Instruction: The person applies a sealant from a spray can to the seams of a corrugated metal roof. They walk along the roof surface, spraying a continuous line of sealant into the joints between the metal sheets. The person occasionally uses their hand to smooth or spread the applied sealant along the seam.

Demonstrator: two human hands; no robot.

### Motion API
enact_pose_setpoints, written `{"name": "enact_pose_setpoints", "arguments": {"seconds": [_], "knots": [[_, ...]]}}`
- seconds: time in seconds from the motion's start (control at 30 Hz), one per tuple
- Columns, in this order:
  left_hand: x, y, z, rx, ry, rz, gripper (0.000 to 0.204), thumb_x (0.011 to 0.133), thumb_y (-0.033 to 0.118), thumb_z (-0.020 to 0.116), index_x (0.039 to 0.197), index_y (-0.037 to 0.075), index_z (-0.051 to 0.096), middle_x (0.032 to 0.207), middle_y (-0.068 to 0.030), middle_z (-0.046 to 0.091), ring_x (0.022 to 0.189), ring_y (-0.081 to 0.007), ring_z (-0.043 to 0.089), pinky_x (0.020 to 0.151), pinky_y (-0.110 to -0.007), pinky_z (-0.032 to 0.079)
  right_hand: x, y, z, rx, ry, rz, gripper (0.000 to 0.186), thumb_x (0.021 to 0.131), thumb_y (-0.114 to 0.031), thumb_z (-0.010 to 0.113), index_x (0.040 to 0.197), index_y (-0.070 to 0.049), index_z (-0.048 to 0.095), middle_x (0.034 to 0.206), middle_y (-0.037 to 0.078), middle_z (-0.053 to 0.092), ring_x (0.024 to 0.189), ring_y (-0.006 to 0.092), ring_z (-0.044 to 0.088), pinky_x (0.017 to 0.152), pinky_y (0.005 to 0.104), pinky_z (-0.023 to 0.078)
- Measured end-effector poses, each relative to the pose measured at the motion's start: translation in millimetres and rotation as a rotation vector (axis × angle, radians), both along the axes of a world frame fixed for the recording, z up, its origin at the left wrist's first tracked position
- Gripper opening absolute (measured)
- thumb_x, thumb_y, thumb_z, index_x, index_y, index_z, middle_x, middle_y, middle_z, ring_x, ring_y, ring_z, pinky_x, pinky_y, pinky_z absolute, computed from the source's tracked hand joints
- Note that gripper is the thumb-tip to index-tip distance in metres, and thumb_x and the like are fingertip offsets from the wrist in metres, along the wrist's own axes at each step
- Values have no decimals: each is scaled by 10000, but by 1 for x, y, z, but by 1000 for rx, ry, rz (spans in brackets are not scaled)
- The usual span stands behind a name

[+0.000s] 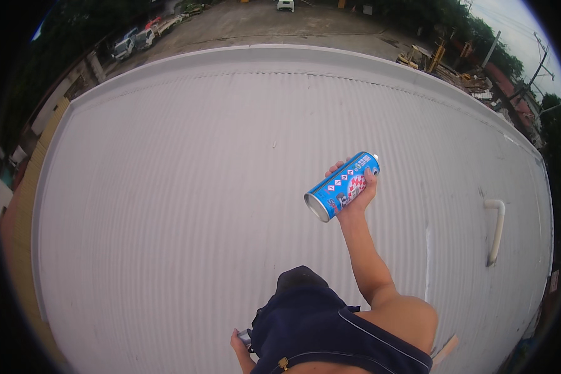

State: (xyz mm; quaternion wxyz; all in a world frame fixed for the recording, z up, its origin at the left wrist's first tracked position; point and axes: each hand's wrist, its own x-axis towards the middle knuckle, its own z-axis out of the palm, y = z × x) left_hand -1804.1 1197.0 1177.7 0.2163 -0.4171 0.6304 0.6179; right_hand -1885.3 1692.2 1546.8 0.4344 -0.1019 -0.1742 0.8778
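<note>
My right hand (366, 194) is wrapped round a blue spray can (341, 189) and holds it out over the roof. The can lies tilted in my grip, its silver base toward the lower left and its white nozzle end toward the upper right. Red-and-white checks and small diamond symbols mark its label. Down by my body, my left hand (235, 340) is closed on a silvery grey object (245, 338). My dark blue clothing covers most of that object, so its kind cannot be made out.
I am over a pale corrugated metal roof (168, 187) with a raised rim (280, 52) at its far edge. A bent white pipe (496, 232) sticks up on the right. A small white scrap (274, 144) lies ahead. Beyond the rim, a yard holds parked trucks (134, 42).
</note>
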Motion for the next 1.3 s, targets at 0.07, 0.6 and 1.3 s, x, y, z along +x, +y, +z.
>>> {"name": "enact_pose_setpoints", "arguments": {"seconds": [0.07, 0.6, 1.3], "knots": [[-10, -4, -11, -73, -54, -126, 343, 822, 343, 577, 909, 11, 573, 866, -120, 559, 782, -255, 567, 686, -392, 459, 0, -26, -6, 217, -195, 187, 493, 685, -323, 611, 1071, -47, 481, 887, 144, 586, 784, 276, 611, 706, 426, 522], [-82, 22, -15, -153, -38, -536, 340, 803, 313, 601, 900, -12, 594, 847, -117, 585, 738, -258, 577, 627, -404, 466, 103, 10, -6, 390, -389, -174, 531, 646, -297, 651, 1048, 10, 489, 881, 158, 596, 751, 273, 630, 691, 389, 533], [-115, -42, -29, -176, -119, -794, 399, 786, 342, 609, 990, -1, 602, 856, -115, 600, 729, -236, 581, 573, -394, 464, 151, -107, -46, 228, -687, -311, 495, 643, -282, 654, 999, 34, 516, 874, 152, 596, 777, 270, 630, 708, 383, 534]]}}
